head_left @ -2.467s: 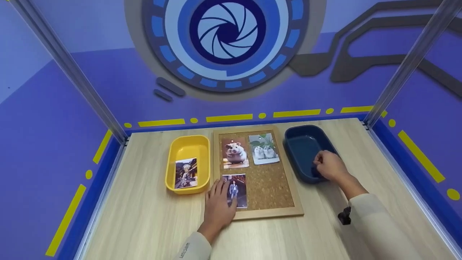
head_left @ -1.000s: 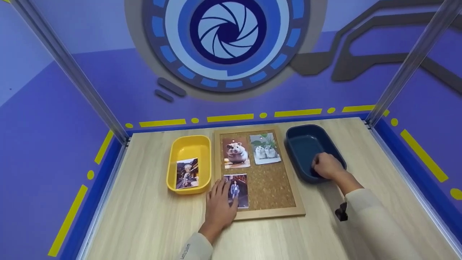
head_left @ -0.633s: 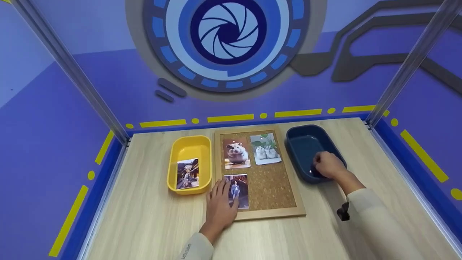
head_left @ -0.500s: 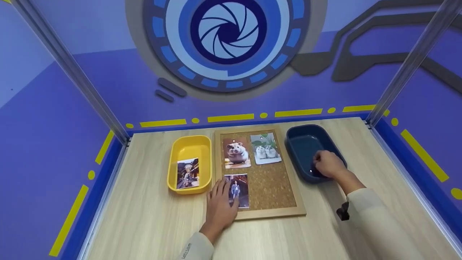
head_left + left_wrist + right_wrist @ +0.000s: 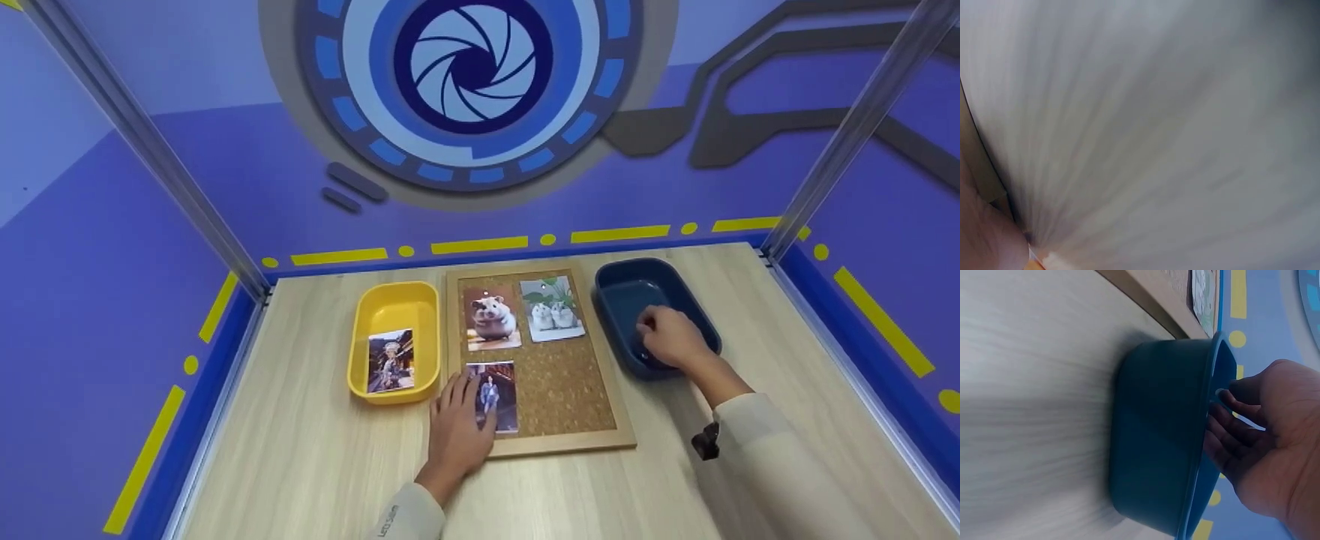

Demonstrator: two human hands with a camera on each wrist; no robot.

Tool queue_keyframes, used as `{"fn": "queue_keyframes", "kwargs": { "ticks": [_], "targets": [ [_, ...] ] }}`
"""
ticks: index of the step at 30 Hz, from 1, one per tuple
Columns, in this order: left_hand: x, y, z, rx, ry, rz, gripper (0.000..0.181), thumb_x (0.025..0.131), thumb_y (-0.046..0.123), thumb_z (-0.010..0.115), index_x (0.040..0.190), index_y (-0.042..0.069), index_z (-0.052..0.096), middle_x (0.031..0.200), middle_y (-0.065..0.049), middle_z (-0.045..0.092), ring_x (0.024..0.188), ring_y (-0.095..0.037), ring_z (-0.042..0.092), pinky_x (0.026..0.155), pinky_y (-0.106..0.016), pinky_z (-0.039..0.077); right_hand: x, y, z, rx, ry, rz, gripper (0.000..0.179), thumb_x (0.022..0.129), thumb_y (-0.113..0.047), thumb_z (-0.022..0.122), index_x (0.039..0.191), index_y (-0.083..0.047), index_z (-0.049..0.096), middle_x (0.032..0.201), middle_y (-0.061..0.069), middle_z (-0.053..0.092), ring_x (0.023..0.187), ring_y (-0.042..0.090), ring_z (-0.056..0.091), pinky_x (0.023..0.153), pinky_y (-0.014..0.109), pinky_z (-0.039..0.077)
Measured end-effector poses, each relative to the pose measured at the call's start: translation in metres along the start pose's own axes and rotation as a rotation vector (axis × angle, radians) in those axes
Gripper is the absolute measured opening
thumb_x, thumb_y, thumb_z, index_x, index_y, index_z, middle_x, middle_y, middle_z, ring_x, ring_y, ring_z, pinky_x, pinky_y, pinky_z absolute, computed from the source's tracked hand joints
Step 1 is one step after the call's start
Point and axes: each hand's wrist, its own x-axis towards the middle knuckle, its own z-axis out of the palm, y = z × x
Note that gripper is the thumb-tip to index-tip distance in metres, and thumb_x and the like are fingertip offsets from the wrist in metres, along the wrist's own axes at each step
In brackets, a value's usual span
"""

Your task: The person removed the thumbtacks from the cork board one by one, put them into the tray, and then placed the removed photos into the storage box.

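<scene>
My left hand (image 5: 459, 427) lies flat over the left edge of a wood-framed cork board (image 5: 562, 390), its fingers resting on a photo of a standing person (image 5: 496, 397). Above it on the board are a photo of one hamster (image 5: 492, 319) and a photo of two hamsters (image 5: 553, 311), each with a small pale pin near its top. Over the dark blue tray (image 5: 626, 296), my right hand (image 5: 675, 337) has its thumb and index finger pinched together. A small pale tip, like a clear pushpin (image 5: 1220, 392), shows at those fingertips in the right wrist view.
A yellow tray (image 5: 394, 300) stands left of the board, holding another photo of a person (image 5: 390, 360). The wooden table (image 5: 315, 450) is enclosed by blue printed walls (image 5: 225, 165) with metal corner posts. The left wrist view is mostly blurred tabletop.
Over the last half second my right hand has lifted slightly and shifted left within the dark blue tray. My left hand stays on the photo.
</scene>
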Motion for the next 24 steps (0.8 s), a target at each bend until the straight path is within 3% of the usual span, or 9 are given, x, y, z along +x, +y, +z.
{"fn": "queue_keyframes", "kwargs": {
  "ticks": [13,24],
  "targets": [
    [0.0,0.003,-0.002,0.007,-0.023,-0.014,0.067,0.102,0.047,0.058,0.161,0.017,0.047,0.174,-0.007,0.039,0.162,-0.034,0.034,0.128,-0.063,0.032,-0.013,-0.025,0.022,0.017,0.109,-0.095,0.015,0.104,-0.015,0.065,0.106,-0.003,0.072,0.101,0.016,0.07,0.092,0.03,0.065,0.083,0.051,0.055],
    [0.0,0.003,-0.002,0.006,-0.025,-0.026,0.066,0.103,0.047,0.059,0.16,0.018,0.048,0.173,-0.006,0.04,0.161,-0.034,0.034,0.128,-0.062,0.033,-0.023,-0.062,0.049,0.055,0.058,-0.179,0.009,0.101,-0.011,0.069,0.107,-0.005,0.073,0.102,0.011,0.071,0.095,0.025,0.066,0.083,0.047,0.058]
  ]
}}
